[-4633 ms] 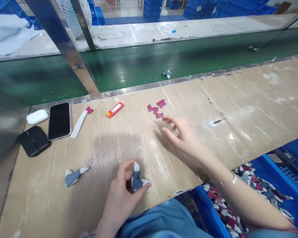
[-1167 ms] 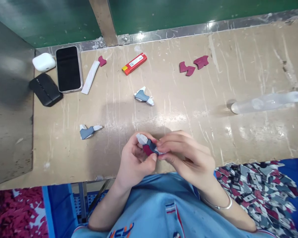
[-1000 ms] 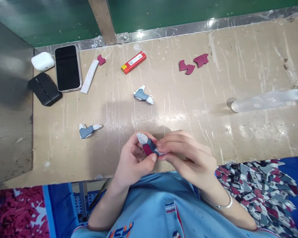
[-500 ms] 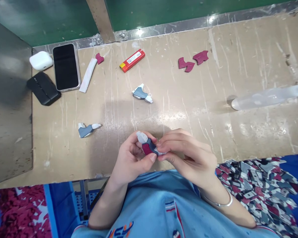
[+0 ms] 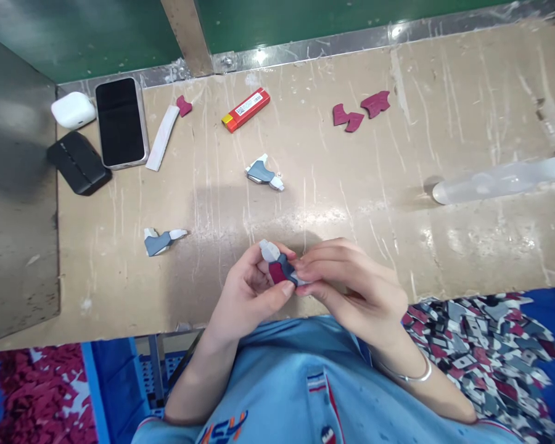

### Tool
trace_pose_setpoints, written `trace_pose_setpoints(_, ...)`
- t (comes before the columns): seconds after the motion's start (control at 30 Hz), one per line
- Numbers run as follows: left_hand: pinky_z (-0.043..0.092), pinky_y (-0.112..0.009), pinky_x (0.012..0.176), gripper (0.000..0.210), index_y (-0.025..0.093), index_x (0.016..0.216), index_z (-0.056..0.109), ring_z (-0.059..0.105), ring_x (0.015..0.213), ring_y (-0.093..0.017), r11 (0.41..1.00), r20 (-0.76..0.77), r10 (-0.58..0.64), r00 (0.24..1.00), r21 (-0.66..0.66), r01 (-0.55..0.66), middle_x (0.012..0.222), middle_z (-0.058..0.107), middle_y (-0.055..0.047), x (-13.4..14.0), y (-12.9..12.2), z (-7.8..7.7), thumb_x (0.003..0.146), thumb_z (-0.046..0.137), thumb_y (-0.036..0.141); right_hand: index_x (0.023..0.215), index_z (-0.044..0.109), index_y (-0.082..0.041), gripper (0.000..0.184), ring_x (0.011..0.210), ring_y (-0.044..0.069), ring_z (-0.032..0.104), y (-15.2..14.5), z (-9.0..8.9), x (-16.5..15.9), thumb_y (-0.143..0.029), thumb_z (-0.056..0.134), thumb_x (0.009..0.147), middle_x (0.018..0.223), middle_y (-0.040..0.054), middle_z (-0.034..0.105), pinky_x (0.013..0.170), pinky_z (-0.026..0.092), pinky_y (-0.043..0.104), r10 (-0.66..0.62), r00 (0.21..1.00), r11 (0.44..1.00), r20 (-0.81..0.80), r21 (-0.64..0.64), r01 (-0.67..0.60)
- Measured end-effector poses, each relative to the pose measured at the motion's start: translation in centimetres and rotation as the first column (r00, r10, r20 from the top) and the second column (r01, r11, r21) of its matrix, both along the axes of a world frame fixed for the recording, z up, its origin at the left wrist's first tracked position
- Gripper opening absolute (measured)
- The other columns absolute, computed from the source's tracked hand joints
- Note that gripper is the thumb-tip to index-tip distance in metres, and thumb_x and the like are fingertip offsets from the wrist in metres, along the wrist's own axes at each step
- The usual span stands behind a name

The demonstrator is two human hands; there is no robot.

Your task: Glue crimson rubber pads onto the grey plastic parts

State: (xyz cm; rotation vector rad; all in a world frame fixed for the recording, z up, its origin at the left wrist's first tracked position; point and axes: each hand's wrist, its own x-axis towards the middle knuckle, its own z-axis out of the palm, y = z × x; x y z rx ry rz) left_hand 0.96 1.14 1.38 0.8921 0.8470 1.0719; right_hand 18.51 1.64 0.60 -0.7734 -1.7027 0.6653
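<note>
Between my two hands is a small plastic part (image 5: 276,272) in white, dark grey and maroon, raised over the table's near edge. My left hand (image 5: 254,287) grips its maroon side between thumb and fingers, with the white end pointing up and left. My right hand (image 5: 351,287) pinches the other, pale end; the fingertips hide much of it. Farther back on the table lies a similar grey and white part (image 5: 263,172) without maroon. Another grey and white part (image 5: 161,242) rests to the left of my hands.
On the table (image 5: 120,290) are a phone (image 5: 121,123), a white case (image 5: 73,110), a black box (image 5: 79,163), a white strip (image 5: 161,138), a red-yellow stick (image 5: 246,110), maroon pieces (image 5: 375,104) and a clear bottle (image 5: 499,180). Below stand bins of maroon pieces (image 5: 41,394) and mixed parts (image 5: 485,357).
The held part has shifted slightly right and turned a little, its white end now more upright. Both hands keep their hold on it. The other things lie as before.
</note>
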Motion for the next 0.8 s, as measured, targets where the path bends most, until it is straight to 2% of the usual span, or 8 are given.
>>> trace_pose_setpoints(0.07, 0.06, -0.013, 0.072, 0.018, 0.026, 0.103, 0.08, 0.074, 0.077, -0.009, 1.0, 0.041, -0.012, 0.999, -0.019, 0.012, 0.089, 0.079, 0.001, -0.1, -0.1, 0.3, 0.088, 0.086, 0.034, 0.113, 0.075, -0.024, 0.021, 0.09, 0.02, 0.078, -0.3, -0.3, -0.3, -0.012, 0.072, 0.096, 0.094, 0.0038, 0.081, 0.083, 0.066, 0.036, -0.036, 0.996, 0.998, -0.079, -0.061, 0.031)
trace_pose_setpoints(0.17, 0.064, -0.019, 0.088, 0.014, 0.028, 0.105, 0.082, 0.08, 0.1, -0.013, 0.999, 0.055, 0.043, 0.998, 0.001, -0.043, 0.105, 0.084, 0.0, 0.1, -0.3, 0.6, 0.091, 0.084, 0.033, 0.134, 0.07, -0.028, 0.04, 0.114, 0.024, 0.075, -1.1, -0.7, -1.0, -0.017, 0.073, 0.095, 0.121, 0.0081, 0.079, 0.096, 0.066, 0.039, -0.106, 0.977, 0.975, -0.184, -0.214, 0.066)
trace_pose_setpoints(0.23, 0.065, -0.023, 0.095, 0.015, 0.029, 0.105, 0.082, 0.079, 0.113, -0.017, 0.992, 0.035, 0.117, 0.993, 0.052, -0.119, 0.112, 0.085, -0.001, 0.3, -0.5, 0.7, 0.09, 0.085, 0.032, 0.146, 0.063, -0.03, 0.05, 0.128, 0.026, 0.07, -1.6, -0.9, -1.4, -0.023, 0.07, 0.098, 0.14, 0.0103, 0.072, 0.102, 0.065, 0.042, -0.086, 0.971, 0.95, -0.225, -0.311, 0.012)
trace_pose_setpoints(0.27, 0.065, -0.024, 0.096, 0.017, 0.03, 0.105, 0.082, 0.079, 0.114, -0.017, 0.985, 0.028, 0.152, 0.988, 0.081, -0.154, 0.113, 0.085, 0.0, 0.5, -0.5, 0.7, 0.088, 0.087, 0.031, 0.149, 0.06, -0.031, 0.051, 0.13, 0.026, 0.069, -1.7, -0.9, -1.5, -0.024, 0.068, 0.099, 0.143, 0.0101, 0.071, 0.103, 0.065, 0.043, -0.06, 0.969, 0.939, -0.24, -0.342, -0.027)
trace_pose_setpoints(0.37, 0.067, -0.021, 0.092, 0.023, 0.033, 0.101, 0.083, 0.081, 0.106, -0.015, 0.963, -0.004, 0.235, 0.972, 0.137, -0.232, 0.107, 0.086, 0.004, 0.8, -0.7, 0.6, 0.082, 0.092, 0.024, 0.147, 0.064, -0.035, 0.048, 0.12, 0.022, 0.075, -1.8, -0.7, -1.9, -0.02, 0.064, 0.102, 0.132, 0.0063, 0.078, 0.101, 0.066, 0.04, -0.03, 0.965, 0.926, -0.26, -0.37, -0.07)
trace_pose_setpoints(0.5, 0.07, -0.025, 0.086, 0.026, 0.03, 0.096, 0.083, 0.083, 0.1, -0.02, 0.92, -0.111, 0.363, 0.925, 0.201, -0.337, 0.098, 0.086, 0.001, 1.0, -0.9, 0.7, 0.075, 0.096, 0.023, 0.139, 0.071, -0.036, 0.044, 0.109, 0.022, 0.079, -1.5, -0.5, -2.1, -0.017, 0.066, 0.1, 0.122, 0.0037, 0.082, 0.096, 0.068, 0.04, -0.069, 0.97, 0.949, -0.234, -0.315, -0.008)
trace_pose_setpoints(0.67, 0.068, -0.02, 0.086, 0.026, 0.032, 0.099, 0.083, 0.082, 0.097, -0.013, 0.887, -0.161, 0.396, 0.904, 0.322, -0.331, 0.1, 0.085, 0.004, 1.0, -1.1, 0.8, 0.078, 0.094, 0.02, 0.136, 0.074, -0.034, 0.043, 0.107, 0.024, 0.079, -1.3, -0.6, -2.4, -0.018, 0.07, 0.096, 0.119, 0.0046, 0.083, 0.096, 0.067, 0.043, -0.109, 0.962, 0.962, -0.251, -0.269, 0.039)
trace_pose_setpoints(0.8, 0.066, -0.018, 0.078, 0.032, 0.03, 0.097, 0.083, 0.079, 0.088, -0.011, 0.86, -0.214, 0.431, 0.877, 0.393, -0.327, 0.093, 0.082, 0.004, 1.0, -1.1, 0.7, 0.073, 0.096, 0.014, 0.127, 0.078, -0.031, 0.036, 0.101, 0.023, 0.079, -1.2, -0.5, -2.5, -0.016, 0.069, 0.095, 0.111, 0.0037, 0.084, 0.091, 0.067, 0.041, -0.114, 0.956, 0.959, -0.269, -0.282, 0.035)
